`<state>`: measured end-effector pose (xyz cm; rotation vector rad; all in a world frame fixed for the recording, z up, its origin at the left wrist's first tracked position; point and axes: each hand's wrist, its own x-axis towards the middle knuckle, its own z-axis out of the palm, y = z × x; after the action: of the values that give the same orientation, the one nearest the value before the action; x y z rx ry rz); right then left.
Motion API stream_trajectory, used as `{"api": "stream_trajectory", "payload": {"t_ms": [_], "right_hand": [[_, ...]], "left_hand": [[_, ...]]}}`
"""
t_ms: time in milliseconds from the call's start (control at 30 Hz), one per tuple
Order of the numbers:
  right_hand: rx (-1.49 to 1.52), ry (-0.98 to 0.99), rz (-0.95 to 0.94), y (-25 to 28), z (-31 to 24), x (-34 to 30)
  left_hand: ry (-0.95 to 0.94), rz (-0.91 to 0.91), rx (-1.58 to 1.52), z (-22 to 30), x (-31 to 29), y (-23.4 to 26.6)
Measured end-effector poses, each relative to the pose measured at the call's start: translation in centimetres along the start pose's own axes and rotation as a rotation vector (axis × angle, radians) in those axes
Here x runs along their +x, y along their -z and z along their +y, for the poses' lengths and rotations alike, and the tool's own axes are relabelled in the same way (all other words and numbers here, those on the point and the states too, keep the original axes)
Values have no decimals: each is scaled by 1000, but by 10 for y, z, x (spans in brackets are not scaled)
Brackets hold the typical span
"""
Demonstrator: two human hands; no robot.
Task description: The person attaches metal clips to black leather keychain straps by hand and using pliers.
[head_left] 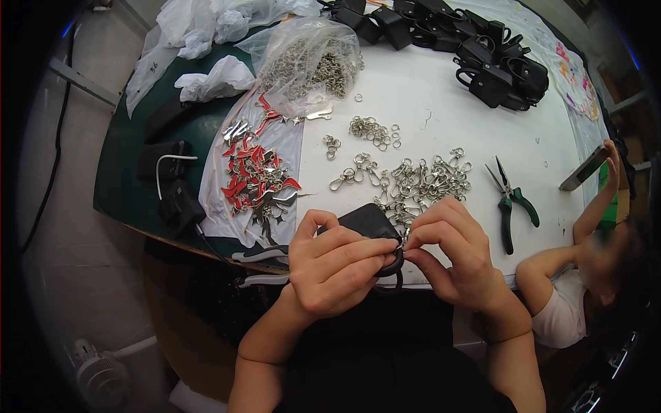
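My left hand (pixel 335 265) grips a small black leather pouch (pixel 368 220) with a black loop strap (pixel 392 265), near the table's front edge. My right hand (pixel 451 251) pinches a small silver metal clasp (pixel 405 237) at the pouch's loop, fingertips of both hands meeting there. Just beyond my hands lies a heap of silver swivel clasps (pixel 423 179) on the white table top (pixel 447 117).
Green-handled pliers (pixel 509 203) lie to the right. Red and silver charms (pixel 255 175) lie on plastic to the left, a clear bag of rings (pixel 310 65) behind. Finished black pouches (pixel 482 62) are piled at the back. Another person (pixel 585 275) holds a phone (pixel 585 168) at right.
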<state>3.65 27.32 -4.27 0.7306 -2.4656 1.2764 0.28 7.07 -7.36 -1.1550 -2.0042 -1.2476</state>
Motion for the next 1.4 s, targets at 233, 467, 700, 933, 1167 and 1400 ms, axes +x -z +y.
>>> {"api": "stream_trajectory", "payload": {"t_ms": [233,467,700,933,1167,1400], "right_hand": [[495,-568,16,-18,-4,-23],[113,-74,-75,1,10,-10],[119,-132,0,-14,2,-16],[104,-119,31,-10,7,-24],[-41,36,5,3,4,-19],[-57,58,-12,11,-1,-22]], "left_hand": [[44,-29,30,2,-8,-6],[15,-77,-41,0,-4,-1],[76,-65,-57,3,-10,-5],[413,-218,138,7,-36,44],[386,-538,344,-1,-54,76],[325,-483,344,-7,-61,86]]}}
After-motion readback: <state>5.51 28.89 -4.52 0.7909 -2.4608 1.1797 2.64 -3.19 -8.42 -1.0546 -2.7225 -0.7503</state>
